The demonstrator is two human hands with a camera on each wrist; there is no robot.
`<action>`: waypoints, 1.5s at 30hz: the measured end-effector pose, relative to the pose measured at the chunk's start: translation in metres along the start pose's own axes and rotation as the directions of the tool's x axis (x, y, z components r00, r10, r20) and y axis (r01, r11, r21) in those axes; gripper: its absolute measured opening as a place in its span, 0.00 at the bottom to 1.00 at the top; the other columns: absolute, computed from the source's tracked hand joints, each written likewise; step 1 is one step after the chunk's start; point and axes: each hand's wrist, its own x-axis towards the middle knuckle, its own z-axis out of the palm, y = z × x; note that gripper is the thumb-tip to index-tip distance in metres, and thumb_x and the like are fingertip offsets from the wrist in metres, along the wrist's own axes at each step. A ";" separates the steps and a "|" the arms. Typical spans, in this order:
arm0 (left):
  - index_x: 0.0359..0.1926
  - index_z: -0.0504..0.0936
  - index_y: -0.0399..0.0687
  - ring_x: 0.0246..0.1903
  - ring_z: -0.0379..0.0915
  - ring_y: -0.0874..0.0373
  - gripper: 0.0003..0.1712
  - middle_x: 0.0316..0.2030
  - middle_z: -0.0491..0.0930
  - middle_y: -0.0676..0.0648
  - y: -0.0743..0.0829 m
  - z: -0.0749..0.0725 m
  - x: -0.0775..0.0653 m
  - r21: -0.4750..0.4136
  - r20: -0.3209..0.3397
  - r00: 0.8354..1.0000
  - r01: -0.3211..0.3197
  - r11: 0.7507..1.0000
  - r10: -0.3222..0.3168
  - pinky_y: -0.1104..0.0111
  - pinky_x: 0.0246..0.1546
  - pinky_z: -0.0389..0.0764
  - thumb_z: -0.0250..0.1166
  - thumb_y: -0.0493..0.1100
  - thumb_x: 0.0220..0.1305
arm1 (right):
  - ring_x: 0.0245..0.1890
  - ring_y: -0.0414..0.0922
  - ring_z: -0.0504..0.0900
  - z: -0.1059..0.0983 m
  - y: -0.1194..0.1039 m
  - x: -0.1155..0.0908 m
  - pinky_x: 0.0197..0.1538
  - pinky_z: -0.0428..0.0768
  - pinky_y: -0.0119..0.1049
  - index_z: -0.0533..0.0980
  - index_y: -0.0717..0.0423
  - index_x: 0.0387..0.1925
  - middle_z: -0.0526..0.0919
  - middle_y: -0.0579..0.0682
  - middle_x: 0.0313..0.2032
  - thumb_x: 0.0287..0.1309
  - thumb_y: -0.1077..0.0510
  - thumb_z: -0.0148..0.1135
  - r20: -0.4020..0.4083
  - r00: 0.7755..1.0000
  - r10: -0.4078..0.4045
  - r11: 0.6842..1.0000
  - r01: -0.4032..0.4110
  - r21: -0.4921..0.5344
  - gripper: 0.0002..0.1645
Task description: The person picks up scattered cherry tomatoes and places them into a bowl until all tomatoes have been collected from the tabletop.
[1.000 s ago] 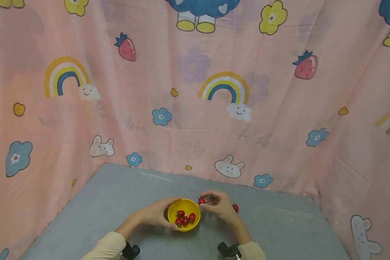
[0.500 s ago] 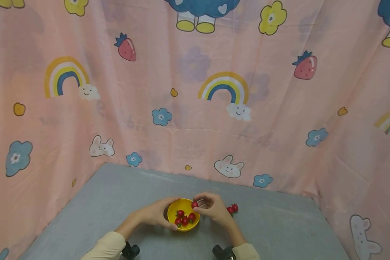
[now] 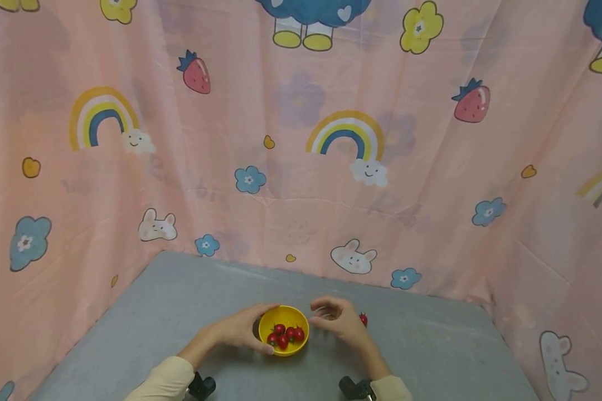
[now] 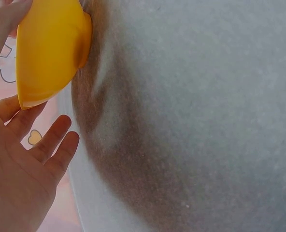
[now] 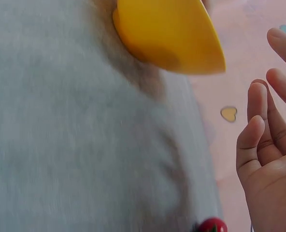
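A small yellow bowl stands on the grey table, with several red cherry tomatoes inside. My left hand holds the bowl from its left side, thumb at the near rim and fingers at the far side. In the left wrist view the bowl sits between thumb and fingertips, the other fingers spread. Just right of the rim, my right hand has its fingers loosely bent, nothing between them. One cherry tomato shows behind the right hand, partly hidden; the right wrist view catches a tomato at its lower edge.
The grey tabletop reaches back to a pink curtain printed with rainbows, flowers and strawberries. Both wrists carry black camera mounts, the left mount and the right mount.
My right hand moved left to the bowl with a cherry tomato, let it go inside, and drew back right. The tomatoes in the bowl have shifted. My left hand stays on the bowl.
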 end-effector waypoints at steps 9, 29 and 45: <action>0.76 0.61 0.44 0.67 0.63 0.48 0.54 0.70 0.66 0.46 0.001 -0.002 0.000 -0.008 0.007 1.000 -0.008 1.000 0.008 0.45 0.68 0.63 0.78 0.54 0.55 | 0.43 0.55 0.83 -0.032 0.014 -0.010 0.48 0.83 0.35 0.79 0.69 0.51 0.81 0.68 0.49 0.62 0.65 0.71 -0.041 0.999 -0.018 0.999 0.016 -0.030 0.18; 0.76 0.61 0.46 0.68 0.63 0.49 0.54 0.70 0.66 0.47 0.000 -0.002 0.000 0.016 0.009 1.000 0.005 1.000 -0.005 0.45 0.68 0.63 0.78 0.56 0.55 | 0.42 0.51 0.85 -0.103 0.041 -0.050 0.40 0.84 0.36 0.78 0.73 0.53 0.82 0.67 0.48 0.63 0.64 0.70 -0.108 0.994 -0.021 0.997 0.013 -0.075 0.20; 0.76 0.61 0.45 0.68 0.63 0.48 0.54 0.70 0.67 0.47 0.004 -0.001 0.000 -0.003 0.016 1.000 0.007 1.000 -0.007 0.45 0.67 0.63 0.78 0.55 0.56 | 0.52 0.59 0.80 -0.121 0.051 -0.049 0.51 0.81 0.48 0.73 0.64 0.64 0.78 0.65 0.57 0.52 0.60 0.79 -0.085 0.991 0.103 0.969 -0.120 -0.215 0.39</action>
